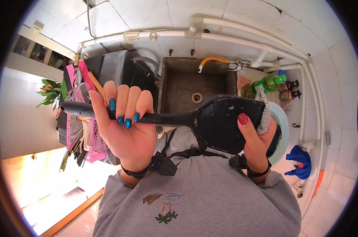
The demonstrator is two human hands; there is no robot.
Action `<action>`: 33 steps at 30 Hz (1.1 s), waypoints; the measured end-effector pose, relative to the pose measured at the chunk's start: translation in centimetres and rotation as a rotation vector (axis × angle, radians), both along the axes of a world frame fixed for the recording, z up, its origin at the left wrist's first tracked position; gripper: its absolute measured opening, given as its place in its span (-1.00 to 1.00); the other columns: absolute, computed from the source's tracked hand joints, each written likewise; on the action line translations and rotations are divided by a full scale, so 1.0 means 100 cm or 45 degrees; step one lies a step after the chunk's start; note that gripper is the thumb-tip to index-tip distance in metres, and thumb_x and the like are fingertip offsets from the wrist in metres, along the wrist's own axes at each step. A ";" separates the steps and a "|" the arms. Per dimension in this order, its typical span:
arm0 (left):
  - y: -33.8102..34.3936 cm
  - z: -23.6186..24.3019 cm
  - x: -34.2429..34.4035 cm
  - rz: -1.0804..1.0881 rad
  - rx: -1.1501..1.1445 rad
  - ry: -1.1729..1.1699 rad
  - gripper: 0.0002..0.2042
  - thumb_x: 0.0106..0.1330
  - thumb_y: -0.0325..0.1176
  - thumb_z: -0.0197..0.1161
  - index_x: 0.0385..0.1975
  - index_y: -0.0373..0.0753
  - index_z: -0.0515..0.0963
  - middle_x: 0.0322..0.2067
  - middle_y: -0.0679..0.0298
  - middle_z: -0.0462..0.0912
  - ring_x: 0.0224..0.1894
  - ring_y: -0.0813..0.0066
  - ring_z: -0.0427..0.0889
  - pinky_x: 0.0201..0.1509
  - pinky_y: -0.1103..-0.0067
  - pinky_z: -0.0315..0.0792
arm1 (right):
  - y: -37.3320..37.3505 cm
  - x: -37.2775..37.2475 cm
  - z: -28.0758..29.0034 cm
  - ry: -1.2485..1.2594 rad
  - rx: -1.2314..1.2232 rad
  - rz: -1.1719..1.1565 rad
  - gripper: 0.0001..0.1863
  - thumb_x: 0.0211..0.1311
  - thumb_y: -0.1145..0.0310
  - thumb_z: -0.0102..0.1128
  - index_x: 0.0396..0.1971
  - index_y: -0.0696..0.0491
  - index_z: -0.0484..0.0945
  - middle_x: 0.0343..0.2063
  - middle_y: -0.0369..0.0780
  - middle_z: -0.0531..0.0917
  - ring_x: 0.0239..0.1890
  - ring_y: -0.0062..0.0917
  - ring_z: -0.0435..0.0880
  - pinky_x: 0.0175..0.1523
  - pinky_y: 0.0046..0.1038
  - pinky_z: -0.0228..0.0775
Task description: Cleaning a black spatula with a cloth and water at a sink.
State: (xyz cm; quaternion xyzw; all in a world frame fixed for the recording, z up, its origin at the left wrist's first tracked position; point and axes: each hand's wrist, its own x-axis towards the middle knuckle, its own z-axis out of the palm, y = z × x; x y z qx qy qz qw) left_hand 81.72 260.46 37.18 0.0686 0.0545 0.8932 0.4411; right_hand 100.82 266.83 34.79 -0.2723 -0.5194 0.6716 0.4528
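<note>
A black spatula (pixel 222 122) with a wide flat head is held level across my front, in front of the sink. My left hand (pixel 127 126) wraps its fingers round the handle, palm turned up. At the head's right end, my right hand (pixel 257 142) grips a grey-and-white patterned cloth (pixel 264 112) folded against the edge, with the thumb pressed on the black face. Pale specks and wet-looking spots show on that face. Most of the right hand's fingers are hidden behind the spatula and cloth.
Behind the spatula lies a dark stone sink (pixel 163 87) with a yellow-hosed tap (pixel 210 61). Green bottle (pixel 267 83) and pump bottles (pixel 291 93) stand right of it. A pale blue basin (pixel 283 130) sits below them. At left is a pink basket (pixel 96 144) of utensils.
</note>
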 end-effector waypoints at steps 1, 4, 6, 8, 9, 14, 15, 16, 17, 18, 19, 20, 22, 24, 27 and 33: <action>-0.003 -0.003 -0.002 -0.064 0.126 0.101 -0.75 0.37 -0.25 -0.11 -0.54 -0.18 0.15 -0.71 0.41 0.05 -0.64 0.65 0.05 -0.48 0.66 0.06 | -0.002 0.000 0.002 0.018 -0.001 -0.013 -0.79 0.08 0.52 0.15 -0.25 0.24 0.49 -0.36 -0.22 0.60 -0.34 -0.64 0.55 -0.19 -0.63 0.37; -0.006 0.001 0.000 -0.054 0.068 0.053 -0.68 0.38 -0.14 -0.16 -0.60 -0.15 0.15 -0.72 0.44 0.09 -0.64 0.66 0.10 -0.45 0.65 0.08 | -0.005 0.000 0.005 0.033 -0.017 -0.052 -0.80 0.09 0.52 0.16 -0.27 0.27 0.50 -0.38 -0.23 0.61 -0.36 -0.66 0.54 -0.21 -0.63 0.38; -0.005 0.000 -0.001 -0.075 -0.011 0.076 -0.69 0.37 -0.14 -0.14 -0.57 -0.17 0.19 -0.68 0.40 0.14 -0.57 0.61 0.17 -0.36 0.61 0.14 | -0.003 0.003 0.004 -0.004 -0.036 -0.113 -0.80 0.09 0.52 0.16 -0.27 0.27 0.50 -0.39 -0.24 0.61 -0.38 -0.67 0.53 -0.23 -0.64 0.38; -0.004 -0.001 -0.003 -0.122 -0.094 0.101 -0.71 0.37 -0.15 -0.12 -0.54 -0.19 0.23 -0.65 0.37 0.20 -0.51 0.56 0.24 -0.27 0.58 0.20 | 0.004 0.006 0.005 -0.015 -0.071 -0.152 -0.80 0.08 0.52 0.16 -0.28 0.26 0.50 -0.40 -0.25 0.61 -0.40 -0.68 0.53 -0.25 -0.65 0.37; -0.008 -0.001 -0.006 -0.041 -0.208 0.011 -0.73 0.35 -0.17 -0.09 -0.49 -0.22 0.27 -0.60 0.33 0.24 -0.44 0.50 0.28 -0.17 0.52 0.21 | 0.009 0.008 0.009 -0.029 -0.161 -0.151 -0.80 0.07 0.52 0.16 -0.27 0.25 0.50 -0.40 -0.25 0.61 -0.40 -0.67 0.54 -0.25 -0.64 0.38; -0.048 -0.030 -0.055 0.042 -0.267 0.236 -0.78 0.32 -0.27 -0.03 -0.29 -0.34 0.33 -0.36 0.12 0.39 -0.17 0.26 0.39 0.16 0.32 0.25 | 0.035 0.029 0.015 -0.046 -0.355 -0.117 -0.72 0.01 0.52 0.18 -0.21 0.24 0.49 -0.39 -0.18 0.62 -0.38 -0.54 0.62 -0.25 -0.55 0.48; -0.051 -0.031 -0.055 0.020 -0.273 0.236 -0.78 0.32 -0.27 -0.03 -0.29 -0.34 0.33 -0.36 0.12 0.39 -0.17 0.26 0.39 0.16 0.32 0.25 | 0.036 0.029 0.017 -0.048 -0.357 -0.166 -0.74 0.01 0.50 0.18 -0.24 0.23 0.51 -0.40 -0.18 0.62 -0.39 -0.55 0.62 -0.28 -0.57 0.48; -0.055 -0.030 -0.053 0.042 -0.387 0.342 -0.79 0.32 -0.29 -0.04 -0.27 -0.34 0.33 -0.35 0.11 0.39 -0.14 0.25 0.38 0.18 0.32 0.24 | 0.039 0.031 0.020 -0.048 -0.364 -0.176 -0.74 0.01 0.50 0.18 -0.24 0.23 0.51 -0.40 -0.18 0.62 -0.39 -0.55 0.62 -0.28 -0.57 0.48; -0.056 -0.029 -0.052 0.066 -0.501 0.449 -0.80 0.32 -0.31 -0.05 -0.25 -0.34 0.33 -0.34 0.11 0.39 -0.11 0.24 0.38 0.19 0.32 0.23 | 0.042 0.033 0.021 -0.081 -0.376 -0.163 -0.75 0.01 0.50 0.18 -0.26 0.23 0.51 -0.41 -0.18 0.62 -0.39 -0.56 0.62 -0.29 -0.58 0.47; -0.057 -0.029 -0.051 0.060 -0.506 0.448 -0.80 0.32 -0.31 -0.05 -0.25 -0.34 0.33 -0.34 0.11 0.39 -0.11 0.24 0.38 0.19 0.32 0.23 | 0.043 0.035 0.021 -0.113 -0.388 -0.148 -0.77 0.01 0.49 0.18 -0.27 0.22 0.52 -0.42 -0.19 0.63 -0.40 -0.57 0.62 -0.31 -0.59 0.46; -0.056 -0.032 -0.050 0.052 -0.463 0.430 -0.79 0.32 -0.30 -0.06 -0.24 -0.34 0.33 -0.32 0.11 0.39 -0.09 0.24 0.37 0.20 0.32 0.22 | 0.043 0.034 0.018 -0.099 -0.363 -0.161 -0.80 0.04 0.48 0.16 -0.30 0.21 0.52 -0.42 -0.21 0.63 -0.41 -0.58 0.62 -0.32 -0.61 0.45; -0.055 -0.034 -0.048 0.046 -0.420 0.412 -0.78 0.33 -0.30 -0.07 -0.23 -0.35 0.33 -0.31 0.11 0.39 -0.07 0.24 0.36 0.21 0.32 0.22 | 0.044 0.034 0.014 -0.099 -0.363 -0.162 -0.80 0.04 0.48 0.16 -0.30 0.21 0.52 -0.42 -0.21 0.63 -0.41 -0.58 0.62 -0.32 -0.61 0.45; -0.050 -0.035 -0.042 0.054 -0.395 0.354 -0.77 0.33 -0.28 -0.07 -0.21 -0.34 0.32 -0.31 0.13 0.39 -0.07 0.25 0.37 0.22 0.31 0.19 | 0.045 0.031 0.006 -0.096 -0.341 -0.078 -0.79 0.06 0.46 0.16 -0.28 0.21 0.52 -0.42 -0.23 0.63 -0.41 -0.60 0.61 -0.30 -0.61 0.44; -0.039 -0.037 -0.031 0.071 -0.369 0.295 -0.76 0.33 -0.27 -0.07 -0.20 -0.33 0.32 -0.31 0.14 0.40 -0.07 0.26 0.37 0.24 0.30 0.17 | 0.041 0.018 -0.003 -0.084 -0.396 -0.052 -0.79 0.07 0.45 0.17 -0.28 0.20 0.52 -0.42 -0.25 0.62 -0.41 -0.63 0.60 -0.28 -0.63 0.44; -0.006 -0.038 -0.001 -0.078 -0.232 0.142 -0.78 0.33 -0.23 -0.03 -0.41 -0.28 0.35 -0.47 0.27 0.38 -0.30 0.41 0.37 -0.02 0.47 0.29 | 0.029 -0.007 -0.022 -0.146 -0.297 0.037 -0.78 0.11 0.42 0.18 -0.26 0.20 0.52 -0.45 -0.32 0.59 -0.40 -0.75 0.51 -0.28 -0.68 0.38; 0.019 -0.072 -0.005 -0.082 -0.249 0.110 -0.62 0.38 -0.25 -0.24 -0.75 -0.10 0.02 -0.77 0.42 -0.06 -0.69 0.63 -0.09 -0.58 0.63 -0.07 | 0.038 -0.025 -0.057 -0.554 0.051 0.055 -0.77 0.15 0.29 0.16 -0.47 0.18 0.51 -0.58 -0.33 0.55 -0.56 -0.77 0.45 -0.45 -0.68 0.32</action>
